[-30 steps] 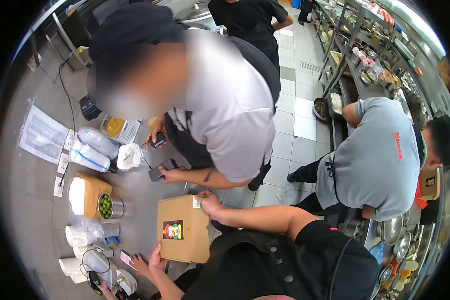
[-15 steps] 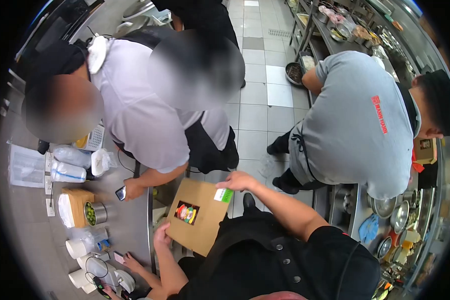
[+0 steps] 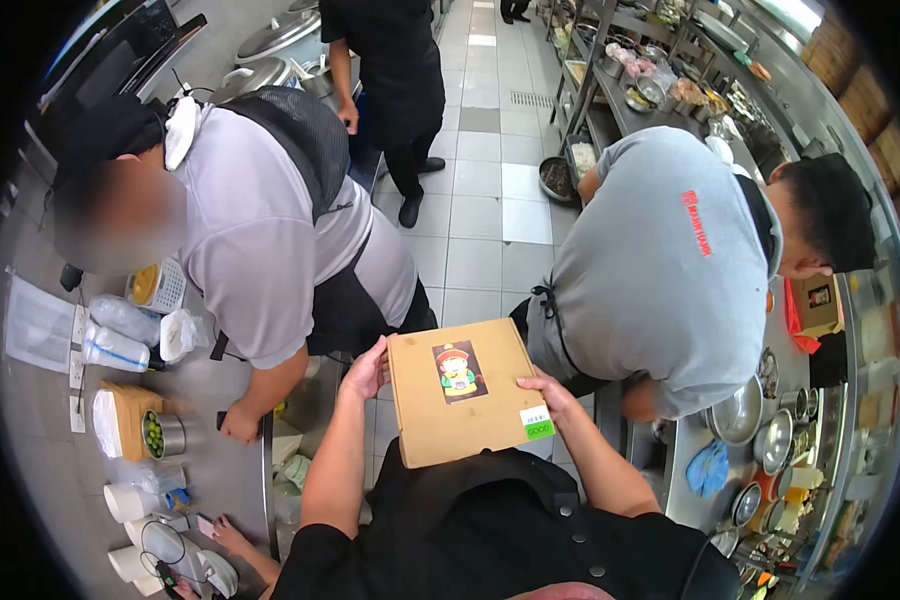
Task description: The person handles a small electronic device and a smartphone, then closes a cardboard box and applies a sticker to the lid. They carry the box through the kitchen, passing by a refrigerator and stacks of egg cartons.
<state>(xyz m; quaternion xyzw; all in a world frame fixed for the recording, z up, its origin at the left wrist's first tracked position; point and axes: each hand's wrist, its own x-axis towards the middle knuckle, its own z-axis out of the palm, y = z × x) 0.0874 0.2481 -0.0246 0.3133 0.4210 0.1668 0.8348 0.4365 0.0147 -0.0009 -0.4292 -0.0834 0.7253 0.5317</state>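
A flat brown cardboard box (image 3: 420, 400) is held level in front of my chest, its lid closed. The lid carries a printed cartoon figure in a red hat, and a white and green label (image 3: 537, 424) marked GOOD sits near one corner. Gripping the box's left edge is my left hand (image 3: 367, 369), with its fingers partly under the box. At the right edge my right hand (image 3: 550, 390) holds on, its thumb over the top and its other fingers hidden beneath.
Two people in grey shirts lean over the left counter (image 3: 225, 470) and the right counter (image 3: 685, 500). Another person in black stands in the tiled aisle (image 3: 475, 235). Metal bowls (image 3: 735, 415) lie right; a tin of green limes (image 3: 163, 434) stands left.
The box has turned from tilted to squarely facing me and moved right. My right hand shifted from its far corner to the right edge. The person in black has stepped back up the aisle.
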